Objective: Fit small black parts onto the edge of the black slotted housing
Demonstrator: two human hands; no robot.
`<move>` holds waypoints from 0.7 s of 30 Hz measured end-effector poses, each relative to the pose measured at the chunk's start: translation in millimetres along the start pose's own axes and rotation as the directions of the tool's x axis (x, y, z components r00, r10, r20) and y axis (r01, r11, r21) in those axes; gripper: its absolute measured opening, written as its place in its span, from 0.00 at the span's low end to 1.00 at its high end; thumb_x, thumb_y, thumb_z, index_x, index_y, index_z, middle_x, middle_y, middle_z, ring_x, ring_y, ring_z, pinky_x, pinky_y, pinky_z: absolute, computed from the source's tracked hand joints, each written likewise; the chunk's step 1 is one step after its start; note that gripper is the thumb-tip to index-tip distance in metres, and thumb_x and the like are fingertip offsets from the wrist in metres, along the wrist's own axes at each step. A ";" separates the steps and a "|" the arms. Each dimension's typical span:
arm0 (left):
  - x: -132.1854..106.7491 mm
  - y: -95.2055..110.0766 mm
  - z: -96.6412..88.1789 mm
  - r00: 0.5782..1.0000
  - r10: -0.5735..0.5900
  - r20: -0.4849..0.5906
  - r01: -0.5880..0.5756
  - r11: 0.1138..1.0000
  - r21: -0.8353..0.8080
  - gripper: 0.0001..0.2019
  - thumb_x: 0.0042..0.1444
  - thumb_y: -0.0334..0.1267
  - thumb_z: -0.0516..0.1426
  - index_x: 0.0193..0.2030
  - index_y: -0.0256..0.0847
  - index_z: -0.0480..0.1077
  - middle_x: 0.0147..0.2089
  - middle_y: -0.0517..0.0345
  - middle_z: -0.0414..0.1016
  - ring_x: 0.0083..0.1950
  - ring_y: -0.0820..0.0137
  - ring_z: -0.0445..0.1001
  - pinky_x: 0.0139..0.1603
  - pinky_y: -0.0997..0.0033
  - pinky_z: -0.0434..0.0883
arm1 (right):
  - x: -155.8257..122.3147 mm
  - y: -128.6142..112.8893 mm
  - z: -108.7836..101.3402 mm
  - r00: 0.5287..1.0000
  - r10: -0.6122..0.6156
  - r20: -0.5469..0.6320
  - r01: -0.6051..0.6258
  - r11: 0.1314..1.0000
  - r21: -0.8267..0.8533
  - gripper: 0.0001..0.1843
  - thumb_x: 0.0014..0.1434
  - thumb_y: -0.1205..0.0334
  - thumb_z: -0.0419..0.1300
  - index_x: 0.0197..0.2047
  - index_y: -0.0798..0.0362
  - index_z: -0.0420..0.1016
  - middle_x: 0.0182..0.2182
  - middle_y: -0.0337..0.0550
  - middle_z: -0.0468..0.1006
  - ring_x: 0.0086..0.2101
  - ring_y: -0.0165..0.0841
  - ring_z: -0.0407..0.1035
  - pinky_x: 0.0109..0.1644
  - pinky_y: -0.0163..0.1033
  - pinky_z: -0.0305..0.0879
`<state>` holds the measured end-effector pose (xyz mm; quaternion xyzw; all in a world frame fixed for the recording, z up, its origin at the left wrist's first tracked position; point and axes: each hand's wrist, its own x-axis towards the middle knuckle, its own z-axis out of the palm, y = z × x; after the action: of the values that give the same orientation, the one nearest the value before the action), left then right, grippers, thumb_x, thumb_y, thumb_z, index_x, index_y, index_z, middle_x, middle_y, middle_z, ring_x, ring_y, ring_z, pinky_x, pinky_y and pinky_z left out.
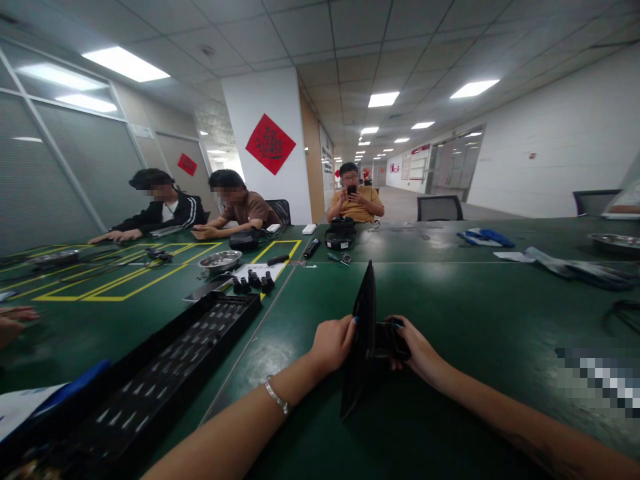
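A thin black panel stands upright over the green table, seen nearly edge-on. My left hand grips it from the left, its fingers closed against the panel's face. On the other side, my right hand is wrapped around a small black boxy part that meets the panel's right face. I cannot tell whether the two are joined. The right fingertips are partly hidden behind the boxy part.
A long black tray with rows of small pale pieces lies at left. Beyond it are several black cylindrical parts and a metal bowl. Blue-and-white cloth lies far right. Three people sit around the green table; another hand shows at left.
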<state>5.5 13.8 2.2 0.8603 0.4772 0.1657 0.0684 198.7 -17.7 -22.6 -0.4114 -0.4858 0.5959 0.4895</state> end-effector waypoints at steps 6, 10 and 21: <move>0.2 -4.4 2.7 0.999 0.026 -0.024 -0.027 0.998 -0.064 0.19 0.63 0.42 0.38 0.35 0.38 0.66 0.32 0.52 0.73 0.34 0.65 0.72 0.32 0.72 0.60 | 0.8 2.2 -1.4 0.999 -0.026 0.019 0.026 1.000 -0.009 0.21 0.53 0.50 0.49 0.46 0.53 0.55 0.21 0.36 0.72 0.15 0.29 0.65 0.16 0.31 0.54; 0.2 -6.4 3.9 0.999 0.023 -0.030 -0.026 0.993 -0.115 0.17 0.62 0.41 0.40 0.34 0.38 0.66 0.31 0.54 0.73 0.33 0.67 0.71 0.33 0.72 0.61 | -0.9 -0.6 0.3 1.000 -0.016 0.015 0.016 1.000 -0.011 0.21 0.51 0.50 0.49 0.45 0.53 0.55 0.21 0.36 0.71 0.15 0.29 0.65 0.15 0.31 0.53; 1.5 -5.4 2.3 0.999 0.037 -0.037 -0.042 0.988 -0.149 0.15 0.61 0.40 0.42 0.34 0.38 0.66 0.32 0.53 0.73 0.34 0.66 0.71 0.32 0.72 0.61 | -0.8 0.9 -1.6 0.999 -0.027 0.026 0.028 0.998 -0.048 0.23 0.53 0.47 0.48 0.46 0.54 0.54 0.21 0.36 0.71 0.15 0.29 0.66 0.15 0.30 0.54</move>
<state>2.7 18.1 -1.2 0.8591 0.4474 0.2171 0.1214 200.2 -18.3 -23.7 -0.4088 -0.5120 0.5823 0.4814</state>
